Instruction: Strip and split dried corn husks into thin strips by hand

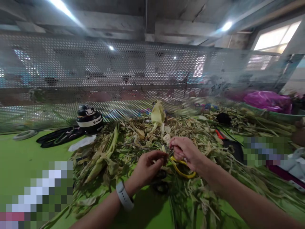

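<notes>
Withered plant material (133, 130) lies heaped on the green table (26, 154), presumably for easy reach, around the left hand (145, 167) and right hand (186, 151), whose fingers curl inward, their closure and grip indiscernible.

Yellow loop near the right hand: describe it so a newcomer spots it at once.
On the green table before the perforated panel, find the heaped plant scraps. The yellow loop shows just below the right hand; its bright, smooth curve stands out from the dull tan and green scraps.
</notes>
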Motion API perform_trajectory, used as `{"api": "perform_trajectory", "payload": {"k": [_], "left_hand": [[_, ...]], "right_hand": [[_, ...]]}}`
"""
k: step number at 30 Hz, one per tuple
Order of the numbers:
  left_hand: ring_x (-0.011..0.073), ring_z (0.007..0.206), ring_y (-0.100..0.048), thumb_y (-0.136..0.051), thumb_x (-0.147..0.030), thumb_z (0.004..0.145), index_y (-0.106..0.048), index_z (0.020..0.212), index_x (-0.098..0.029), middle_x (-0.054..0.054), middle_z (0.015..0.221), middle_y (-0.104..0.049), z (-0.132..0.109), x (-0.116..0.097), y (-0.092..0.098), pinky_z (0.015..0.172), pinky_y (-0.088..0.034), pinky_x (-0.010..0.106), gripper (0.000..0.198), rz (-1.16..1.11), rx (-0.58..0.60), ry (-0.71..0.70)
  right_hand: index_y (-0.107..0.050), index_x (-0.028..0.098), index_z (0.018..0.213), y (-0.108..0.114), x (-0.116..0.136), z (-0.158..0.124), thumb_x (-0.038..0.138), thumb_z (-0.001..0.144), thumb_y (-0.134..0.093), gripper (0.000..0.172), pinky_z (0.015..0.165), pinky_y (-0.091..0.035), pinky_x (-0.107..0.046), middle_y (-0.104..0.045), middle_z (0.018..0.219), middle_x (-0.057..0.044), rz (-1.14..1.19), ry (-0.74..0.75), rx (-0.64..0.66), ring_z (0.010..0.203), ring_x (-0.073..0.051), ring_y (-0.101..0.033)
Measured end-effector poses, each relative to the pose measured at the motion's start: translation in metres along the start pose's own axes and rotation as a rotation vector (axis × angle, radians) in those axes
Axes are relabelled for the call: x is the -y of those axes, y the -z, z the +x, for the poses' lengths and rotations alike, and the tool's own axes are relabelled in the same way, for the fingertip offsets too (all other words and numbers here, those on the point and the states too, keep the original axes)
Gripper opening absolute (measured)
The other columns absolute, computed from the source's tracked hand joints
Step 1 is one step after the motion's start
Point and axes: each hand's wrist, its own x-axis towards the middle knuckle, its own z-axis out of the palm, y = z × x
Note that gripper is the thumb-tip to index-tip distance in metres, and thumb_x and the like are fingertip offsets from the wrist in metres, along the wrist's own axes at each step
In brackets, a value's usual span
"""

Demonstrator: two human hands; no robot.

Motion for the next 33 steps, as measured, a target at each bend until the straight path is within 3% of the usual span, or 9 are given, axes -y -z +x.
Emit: {"api": "perform_trajectory", "payload": {"k": [5, 12, 15, 19, 21, 24, 28, 33], "left_hand": [[0.0149, 0.068, -0.061, -0.061, -0.031, 0.073, -0.066, 0.081, -0.013, 0.004, 0.072, -0.067, 0.0, -0.007, 0.003, 0.059, -0.046, 0.022, 0.021, -0.279, 0.123, 0.228], [0.0092, 0.05, -0.054, -0.073, -0.038, 0.064, -0.062, 0.063, -0.01, 0.003, 0.057, -0.065, 0.003, -0.004, 0.006, 0.051, -0.041, 0.021, 0.03, -0.271, 0.286, 0.287], [0.0107, 0.052, -0.058, -0.074, -0.04, 0.062, -0.061, 0.062, -0.011, 0.003, 0.059, -0.066, 0.002, -0.004, 0.006, 0.054, -0.044, 0.023, 0.032, -0.333, 0.246, 0.312], [0.0113, 0.052, -0.06, -0.077, -0.038, 0.057, -0.06, 0.067, -0.013, 0.002, 0.06, -0.067, -0.005, 0.001, 0.003, 0.054, -0.046, 0.023, 0.032, -0.42, 0.121, 0.335], [0.0119, 0.053, -0.061, -0.078, -0.038, 0.055, -0.061, 0.068, -0.013, 0.002, 0.061, -0.067, -0.011, 0.005, 0.0, 0.055, -0.047, 0.024, 0.033, -0.437, 0.062, 0.331], [0.0132, 0.052, -0.061, -0.077, -0.037, 0.056, -0.061, 0.068, -0.013, 0.001, 0.059, -0.066, -0.019, 0.008, -0.006, 0.054, -0.048, 0.025, 0.032, -0.374, 0.017, 0.301], [0.013, 0.049, -0.059, -0.071, -0.033, 0.064, -0.062, 0.069, -0.013, 0.0, 0.057, -0.064, -0.027, 0.007, -0.008, 0.051, -0.046, 0.024, 0.022, -0.253, 0.048, 0.264], [0.0153, 0.059, -0.059, -0.06, -0.025, 0.074, -0.07, 0.07, -0.014, 0.004, 0.064, -0.067, -0.033, 0.012, -0.005, 0.057, -0.044, 0.024, 0.015, 0.104, 0.139, 0.144]], "right_hand": [[-0.05, 0.017, 0.054, 0.009, -0.002, 0.005, 0.025, 0.065, -0.048, 0.013, 0.031, -0.014, -0.018, -0.028, 0.026, 0.012, -0.04, -0.046, 0.038, 0.024, -0.003, -0.015], [-0.058, 0.016, 0.063, 0.008, 0.0, 0.005, 0.025, 0.071, -0.052, 0.013, 0.032, -0.014, -0.018, -0.031, 0.032, 0.012, -0.242, -0.074, 0.096, 0.027, -0.003, -0.018], [-0.065, 0.015, 0.077, 0.018, 0.01, 0.003, 0.026, 0.071, -0.061, 0.013, 0.036, -0.016, -0.017, -0.039, 0.043, 0.009, -0.457, -0.027, 0.169, 0.036, -0.004, -0.025], [-0.069, 0.016, 0.082, 0.03, 0.023, -0.003, 0.022, 0.073, -0.062, 0.013, 0.046, -0.028, -0.019, -0.047, 0.055, 0.005, -1.048, 0.151, 0.468, 0.049, -0.007, -0.039], [-0.069, 0.016, 0.079, 0.031, 0.025, -0.005, 0.018, 0.076, -0.059, 0.01, 0.054, -0.034, -0.021, -0.053, 0.062, 0.002, -1.185, 0.236, 0.541, 0.057, -0.01, -0.046], [-0.066, 0.015, 0.077, 0.026, 0.019, -0.004, 0.018, 0.081, -0.055, 0.011, 0.067, -0.038, -0.025, -0.057, 0.075, -0.003, -1.295, 0.34, 0.558, 0.072, -0.014, -0.052], [-0.062, 0.014, 0.079, 0.017, 0.002, 0.001, 0.018, 0.084, -0.053, 0.011, 0.075, -0.04, -0.028, -0.054, 0.089, -0.007, -1.332, 0.349, 0.511, 0.082, -0.017, -0.051], [-0.059, 0.014, 0.081, 0.011, -0.016, 0.0, 0.011, 0.084, -0.047, 0.013, 0.073, -0.04, -0.028, -0.057, 0.082, -0.006, -1.305, 0.324, 0.552, 0.078, -0.017, -0.051]]}}
